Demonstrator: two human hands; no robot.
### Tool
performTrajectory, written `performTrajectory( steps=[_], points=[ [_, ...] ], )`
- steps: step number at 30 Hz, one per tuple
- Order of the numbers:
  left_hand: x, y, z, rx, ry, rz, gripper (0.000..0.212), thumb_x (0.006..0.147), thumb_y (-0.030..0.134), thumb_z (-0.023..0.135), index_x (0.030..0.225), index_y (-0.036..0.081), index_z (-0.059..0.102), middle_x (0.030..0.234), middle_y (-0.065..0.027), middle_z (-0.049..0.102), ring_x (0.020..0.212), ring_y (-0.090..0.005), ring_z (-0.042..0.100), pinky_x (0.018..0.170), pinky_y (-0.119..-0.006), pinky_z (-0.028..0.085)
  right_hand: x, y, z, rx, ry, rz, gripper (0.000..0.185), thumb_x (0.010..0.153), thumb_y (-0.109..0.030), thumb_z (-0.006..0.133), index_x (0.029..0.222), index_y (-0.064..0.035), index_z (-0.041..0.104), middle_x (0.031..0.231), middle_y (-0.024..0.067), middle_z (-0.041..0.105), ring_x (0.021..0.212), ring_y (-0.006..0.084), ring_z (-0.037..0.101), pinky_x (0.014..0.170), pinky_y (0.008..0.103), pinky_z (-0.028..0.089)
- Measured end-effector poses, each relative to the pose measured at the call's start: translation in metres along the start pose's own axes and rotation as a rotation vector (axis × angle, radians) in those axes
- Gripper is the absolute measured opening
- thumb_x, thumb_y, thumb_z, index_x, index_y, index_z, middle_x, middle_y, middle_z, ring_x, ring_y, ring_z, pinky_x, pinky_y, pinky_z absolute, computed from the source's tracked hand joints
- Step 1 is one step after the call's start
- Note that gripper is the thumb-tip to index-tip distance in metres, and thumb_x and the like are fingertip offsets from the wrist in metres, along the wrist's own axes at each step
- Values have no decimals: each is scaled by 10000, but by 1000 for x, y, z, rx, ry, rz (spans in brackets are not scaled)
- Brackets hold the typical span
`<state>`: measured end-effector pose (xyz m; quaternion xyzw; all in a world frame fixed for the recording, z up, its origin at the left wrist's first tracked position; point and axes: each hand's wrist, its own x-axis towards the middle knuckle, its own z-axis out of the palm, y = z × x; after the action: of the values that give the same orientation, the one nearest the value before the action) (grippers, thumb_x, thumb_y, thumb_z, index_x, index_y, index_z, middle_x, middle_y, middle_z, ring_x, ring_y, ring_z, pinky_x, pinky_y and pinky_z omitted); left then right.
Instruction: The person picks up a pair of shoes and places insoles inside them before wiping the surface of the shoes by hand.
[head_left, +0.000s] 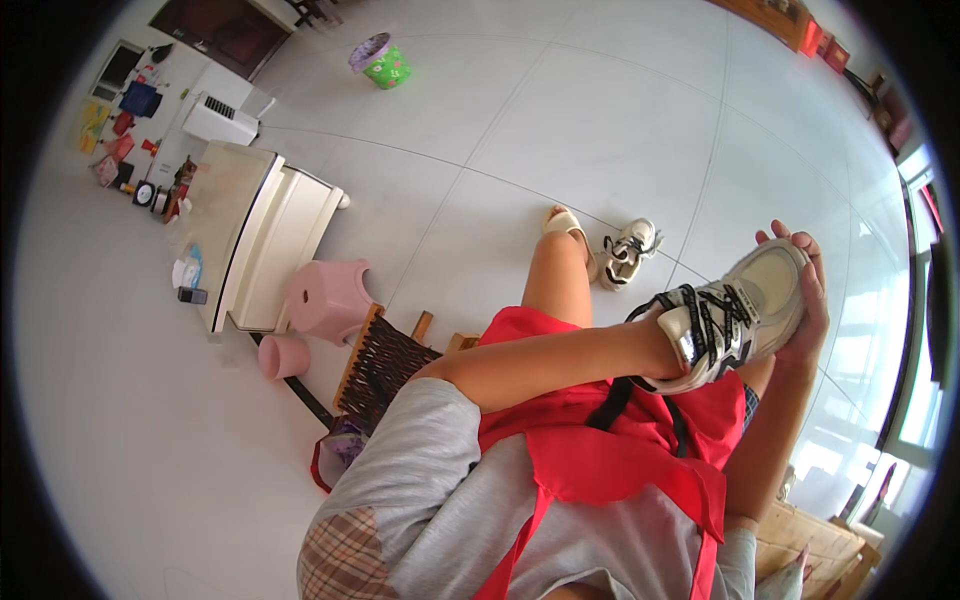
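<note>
A white and beige sneaker (731, 319) with black lettered laces is raised over my lap, its toe towards the right. My left forearm runs to the shoe's opening, and the hand is hidden inside it. Around the toe, my right hand (811, 289) is wrapped, fingers at the far edge and thumb near the front. A similar sneaker (628, 255) rests on the tiled floor beside my foot in a pale open-toed slipper (564, 223). A red apron (622, 457) covers my lap.
To the left are a pink plastic stool (330, 300), a small pink bin (285, 356), a woven-seat wooden chair (382, 367) and a cream cabinet (274, 247). Farther off stands a green wastebasket (386, 67). A cardboard box (810, 540) is at lower right.
</note>
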<state>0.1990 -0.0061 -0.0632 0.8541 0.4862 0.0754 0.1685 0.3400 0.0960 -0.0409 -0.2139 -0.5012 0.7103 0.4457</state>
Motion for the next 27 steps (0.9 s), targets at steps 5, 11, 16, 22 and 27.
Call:
performTrajectory(
  steps=[5, 11, 16, 22, 27],
  points=[
    [3, -14, 15, -81, 33, 15, 344, 811, 309, 399, 1054, 135, 570, 1106, -63, 570, 1005, -215, 536, 864, -351, 421, -1, 5, 3, 229, 55, -8, 396, 759, -242, 567, 1093, -50, 475, 1181, 144, 453, 1127, 294, 431, 913, 404, 399],
    [5, -18, 25, -101, 12, 13, 379, 815, 344, 393, 1089, 133, 548, 1130, -79, 548, 1032, -219, 515, 890, -358, 399, 2, -10, 25, 216, -3, 3, 372, 751, -210, 558, 1069, -40, 472, 1142, 141, 471, 1086, 268, 455, 882, 376, 423],
    [6, -9, 60, 4, 135, 38, 393, 823, 346, 383, 1111, 124, 533, 1148, -84, 533, 1062, -219, 492, 911, -366, 380, -14, -8, 6, 318, 27, 24, 358, 759, -219, 539, 1069, -59, 459, 1158, 148, 446, 1136, 295, 421, 893, 419, 422],
    [15, 10, 32, -155, 9, 99, 371, 840, 289, 389, 1135, 114, 530, 1192, -109, 512, 1109, -233, 470, 948, -369, 360, -26, 3, -1, 248, -44, -54, 385, 759, -290, 549, 1063, -80, 439, 1167, 151, 420, 1175, 332, 368, 906, 477, 417],
    [27, 16, 41, -141, 15, 101, 363, 841, 291, 389, 1121, 110, 533, 1176, -106, 521, 1094, -234, 479, 942, -365, 366, -29, -6, 9, 97, -80, -14, 387, 732, -296, 563, 1036, -83, 451, 1142, 158, 413, 1168, 331, 370, 900, 462, 426]
  ],
)
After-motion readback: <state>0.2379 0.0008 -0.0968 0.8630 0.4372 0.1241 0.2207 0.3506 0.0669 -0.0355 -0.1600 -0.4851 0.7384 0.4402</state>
